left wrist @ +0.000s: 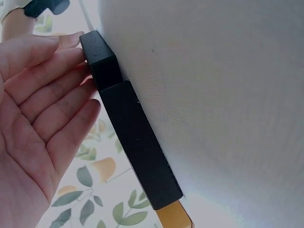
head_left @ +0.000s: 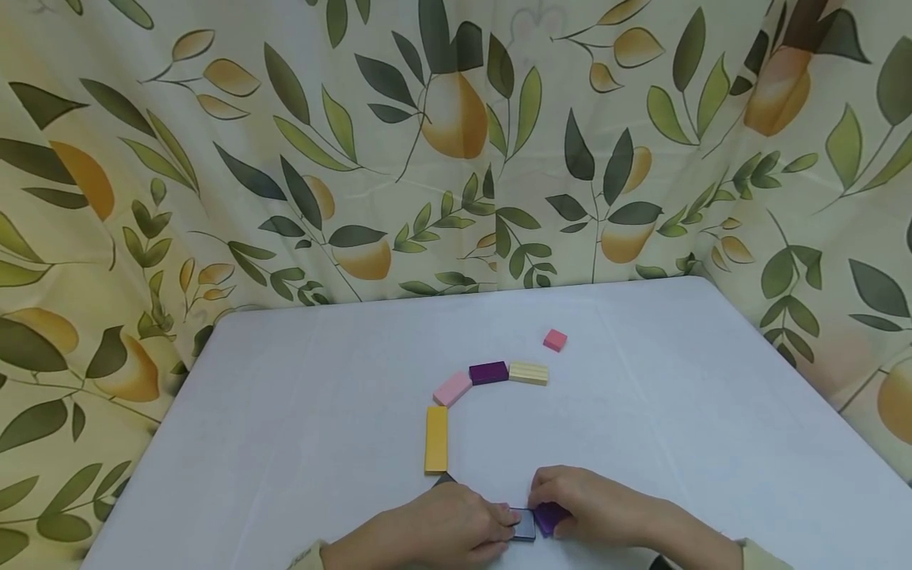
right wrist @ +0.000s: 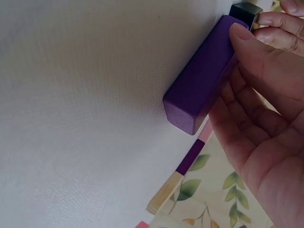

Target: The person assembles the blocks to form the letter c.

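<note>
Near the table's front edge, my right hand [head_left: 587, 503] pinches a purple block [right wrist: 204, 78], its thumb on one face and its fingers at the opposite side. One end of that block meets a small black block [left wrist: 99, 54]. My left hand [head_left: 452, 522] has its fingers nearly straight, their tips at the side of the small black block. A longer black block [left wrist: 137, 142] joins that one and runs back to a yellow block [head_left: 436, 439]. In the head view my left hand hides most of the longer black block.
From the yellow block the curved row continues with a pink block [head_left: 452, 389], a dark purple block [head_left: 488, 373] and a pale wooden block [head_left: 529, 373]. A coral-red block [head_left: 555, 340] lies apart, farther back. A leaf-and-fruit patterned curtain [head_left: 456, 190] hangs behind the white-covered table [head_left: 321, 412].
</note>
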